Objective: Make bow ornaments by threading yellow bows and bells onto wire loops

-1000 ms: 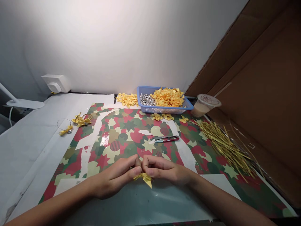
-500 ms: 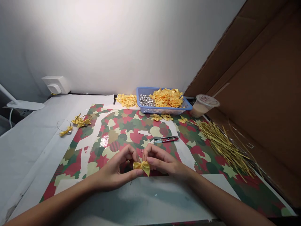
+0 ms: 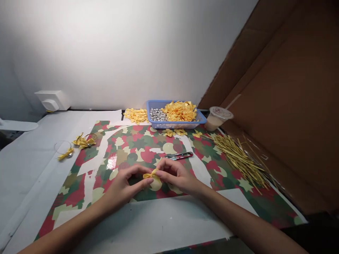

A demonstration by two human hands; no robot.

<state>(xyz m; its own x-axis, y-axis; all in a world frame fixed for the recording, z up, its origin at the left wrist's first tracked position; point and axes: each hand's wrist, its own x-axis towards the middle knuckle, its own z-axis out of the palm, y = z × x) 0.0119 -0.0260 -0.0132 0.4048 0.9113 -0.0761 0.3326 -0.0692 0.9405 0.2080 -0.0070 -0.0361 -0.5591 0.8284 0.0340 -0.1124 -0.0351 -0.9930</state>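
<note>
A small yellow ribbon bow (image 3: 151, 175) is pinched between both hands over the patterned paper (image 3: 127, 148). My left hand (image 3: 124, 187) grips its left side with thumb and fingers closed. My right hand (image 3: 176, 175) pinches the right side, fingers curled. A pair of red-handled snips (image 3: 180, 155) lies just beyond my right hand. Farther back stands a blue basket (image 3: 153, 104) with yellow bows (image 3: 180, 110) and silver beads (image 3: 156, 114) in it.
A pile of gold twist ties (image 3: 239, 158) lies to the right, a lidded cup (image 3: 217, 118) beside the basket. Loose bows (image 3: 135, 114) sit left of the basket, finished bows on rings (image 3: 82, 141) at far left. A cardboard wall (image 3: 286, 106) rises on the right.
The hands have lifted and moved away from me over the patterned paper, turning the bow upright between the fingertips. The view has shifted slightly, so everything sits further left.
</note>
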